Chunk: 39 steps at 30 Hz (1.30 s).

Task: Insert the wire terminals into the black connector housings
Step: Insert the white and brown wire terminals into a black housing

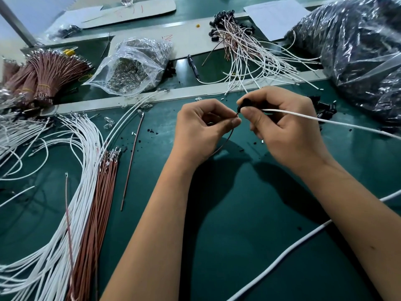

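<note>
My right hand (286, 127) pinches a small black connector housing (244, 104) above the green mat. A white wire (321, 120) runs from the housing to the right, across my right fingers. My left hand (201, 129) pinches the end of a brown wire (227, 141) right at the housing's lower tip; the terminal itself is hidden between my fingertips. The brown wire curves down under my left palm. Loose white wires (86, 161) and brown wires (104, 192) with metal terminals lie at the left. A few loose black housings (323, 107) lie just right of my right hand.
Finished white and brown wires with black housings (236, 38) are piled at the back. A clear bag of small parts (132, 68), tied brown wire bundles (43, 74), a pen (193, 66) and a big plastic bag of black parts (358, 46) stand around. A thick white cable (293, 248) crosses bottom right.
</note>
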Tool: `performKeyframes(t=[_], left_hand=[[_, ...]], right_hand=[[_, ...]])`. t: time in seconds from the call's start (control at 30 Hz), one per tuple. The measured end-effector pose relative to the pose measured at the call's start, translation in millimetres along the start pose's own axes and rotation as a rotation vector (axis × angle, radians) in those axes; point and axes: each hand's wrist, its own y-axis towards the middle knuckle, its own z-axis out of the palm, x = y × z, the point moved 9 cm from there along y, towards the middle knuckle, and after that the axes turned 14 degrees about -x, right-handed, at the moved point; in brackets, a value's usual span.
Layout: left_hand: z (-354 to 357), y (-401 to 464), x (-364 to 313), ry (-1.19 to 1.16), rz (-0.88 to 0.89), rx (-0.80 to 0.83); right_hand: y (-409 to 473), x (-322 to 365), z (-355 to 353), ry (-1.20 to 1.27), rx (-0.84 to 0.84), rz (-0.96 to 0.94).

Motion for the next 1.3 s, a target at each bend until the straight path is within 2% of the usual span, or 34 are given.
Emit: performKeyframes(t=[0.2,0.37,0.57,0.7,0.87,0.97,1.13,1.3], left_hand=[[1.9,-1.6,2.9,0.03,-0.023,0.037],[0.3,-2.3,5.4,0.087,-0.018,0.056],[-0.1,-5.2,4.6,-0.188,-0.128,0.017],[-4.8,-1.9,10.7,-0.235,-0.15,-0.022],[-9.5,3.1,16.2,-0.31,-0.172,-0.014],[-4.1,1.4,15.9,-0.346,-0.162,0.046],[2.3,-0.5,9.0,-0.343,-0.094,0.113],[4.2,-1.5,6.2,-0.329,-0.054,0.134]], right_hand=[[-2.0,-16.9,3.5,0.162,0.001,0.192],[-4.1,-26.8,7.1,0.2,0.039,0.296],[-4.9,-32.3,10.6,0.288,0.083,0.409],[-9.8,-32.0,17.6,0.43,0.133,0.487],[-1.2,-36.1,3.6,0.578,0.011,0.531],[4.2,-35.7,-7.9,0.632,-0.104,0.528],[10.3,-21.9,-23.4,0.416,-0.208,0.344],[11.1,-3.7,-26.8,0.342,-0.254,0.201]])
